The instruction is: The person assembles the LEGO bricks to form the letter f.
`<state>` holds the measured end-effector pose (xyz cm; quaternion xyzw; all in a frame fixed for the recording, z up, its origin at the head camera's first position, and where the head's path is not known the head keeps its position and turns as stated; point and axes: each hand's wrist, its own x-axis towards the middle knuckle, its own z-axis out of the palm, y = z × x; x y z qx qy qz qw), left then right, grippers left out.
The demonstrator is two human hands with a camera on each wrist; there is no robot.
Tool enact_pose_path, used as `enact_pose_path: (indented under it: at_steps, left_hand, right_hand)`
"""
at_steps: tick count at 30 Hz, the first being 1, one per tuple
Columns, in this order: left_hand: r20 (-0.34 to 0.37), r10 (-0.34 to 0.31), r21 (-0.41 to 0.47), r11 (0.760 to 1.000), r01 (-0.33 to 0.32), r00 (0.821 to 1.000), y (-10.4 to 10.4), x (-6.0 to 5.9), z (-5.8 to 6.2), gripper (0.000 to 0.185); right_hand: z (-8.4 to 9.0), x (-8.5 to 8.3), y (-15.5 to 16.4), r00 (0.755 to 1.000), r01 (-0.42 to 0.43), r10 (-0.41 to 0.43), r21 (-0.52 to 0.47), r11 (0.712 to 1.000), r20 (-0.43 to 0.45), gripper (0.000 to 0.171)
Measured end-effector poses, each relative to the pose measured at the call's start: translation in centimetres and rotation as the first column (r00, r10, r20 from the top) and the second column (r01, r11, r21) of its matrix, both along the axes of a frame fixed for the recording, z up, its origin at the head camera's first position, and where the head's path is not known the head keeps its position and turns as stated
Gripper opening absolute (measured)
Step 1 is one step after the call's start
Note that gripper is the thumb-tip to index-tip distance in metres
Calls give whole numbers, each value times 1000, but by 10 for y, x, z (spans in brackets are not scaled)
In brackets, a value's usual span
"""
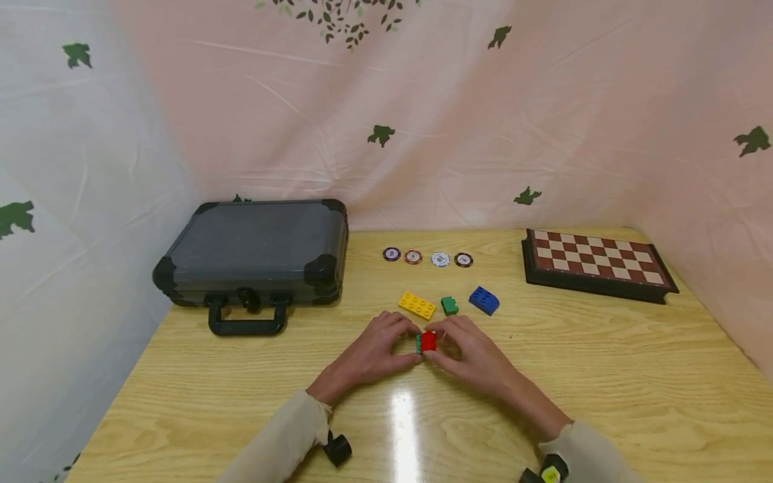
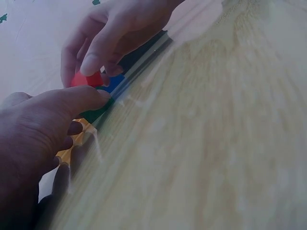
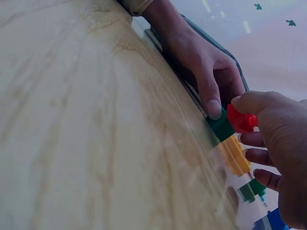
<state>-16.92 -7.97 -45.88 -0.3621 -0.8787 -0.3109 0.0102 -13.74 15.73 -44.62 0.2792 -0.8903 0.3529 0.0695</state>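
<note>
Both hands meet over the middle of the wooden surface: the left hand pinches a green brick with thumb and fingers curled round it, and the right hand pinches a red brick pressed against the green one, right where the two grips meet. The likeliest trouble is a skewed join: if the studs are not lined up and the fingers squeeze unevenly, the red brick may seat tilted or pop out sideways between the fingertips. A slip outward from the grips could also knock the yellow brick, the small green brick or the blue brick, which lie just beyond the fingertips, nearer than the poker chips further back.
</note>
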Motion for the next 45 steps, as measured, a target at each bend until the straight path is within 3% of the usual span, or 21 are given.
enact_pose_path:
  at_steps: [16,25,45]
  left_hand:
    - [-17,2,-9,1000,-2,1000,2,-1,0,35]
    - [-27,6,-20,1000,-7,1000,3,-1,1,37]
    - [18,10,-11,1000,-9,1000,1,1,1,36]
  right_hand:
    - [2,-1,-6,1000,3,-3,-1,1000,3,39]
    - [0,-2,-6,999,-38,38,-46,998,-1,39]
    - [-2,-4,-5,994,-87,96,-130,988,59,34]
